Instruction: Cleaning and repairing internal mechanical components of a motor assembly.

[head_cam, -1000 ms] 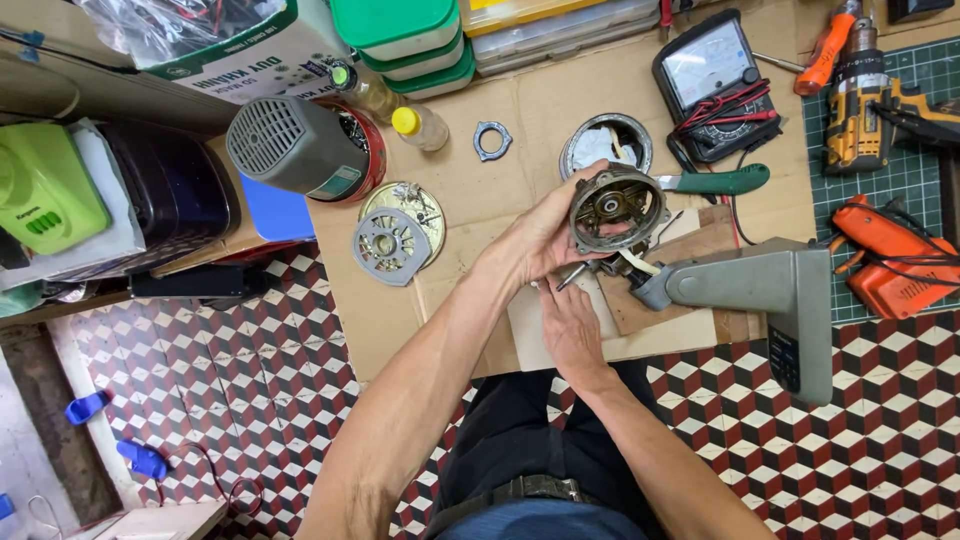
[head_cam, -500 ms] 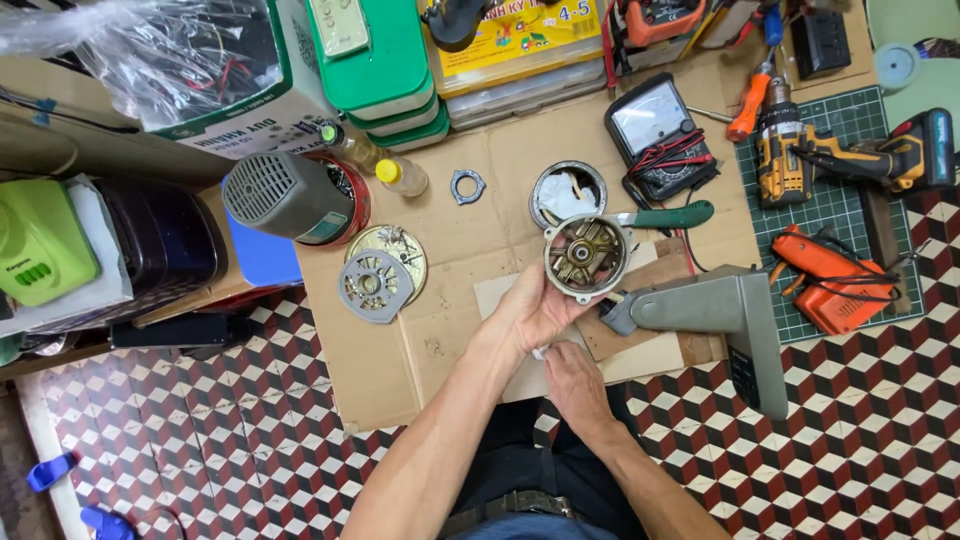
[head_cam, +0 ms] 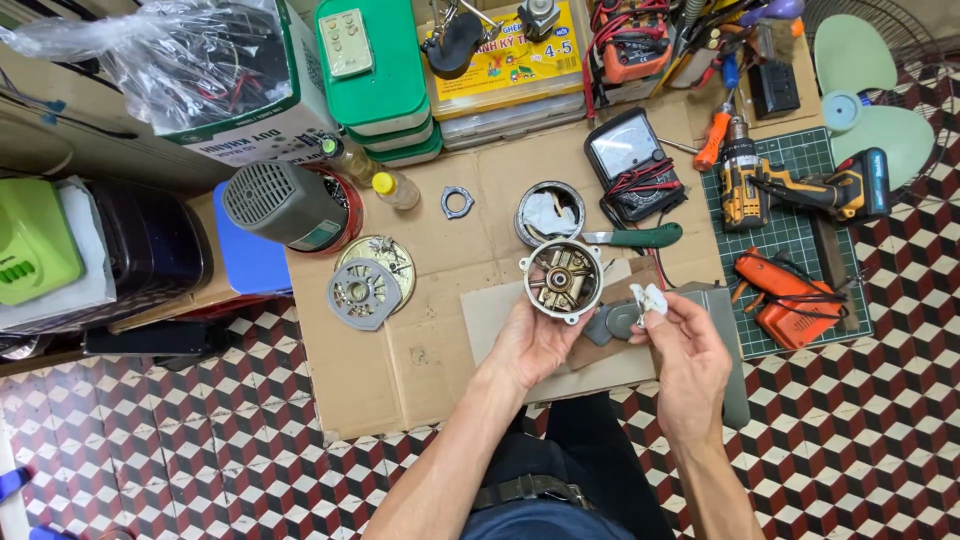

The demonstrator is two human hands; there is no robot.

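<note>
above a cardboard sheet (head_cam: 420,350) spread on the checkered floor (head_cam: 180,440), our left hand (head_cam: 535,340) kept its grip clamped around a round motor housing (head_cam: 563,280), open face up, brass parts showing inside. our right hand (head_cam: 690,345), just beside it, pinched a small white wad (head_cam: 650,300) between fingertips. behind the housing lay a green-handled knife (head_cam: 640,237) and a round tin (head_cam: 550,212). a grey end cover (head_cam: 362,294) rested to the left, well apart.
</note>
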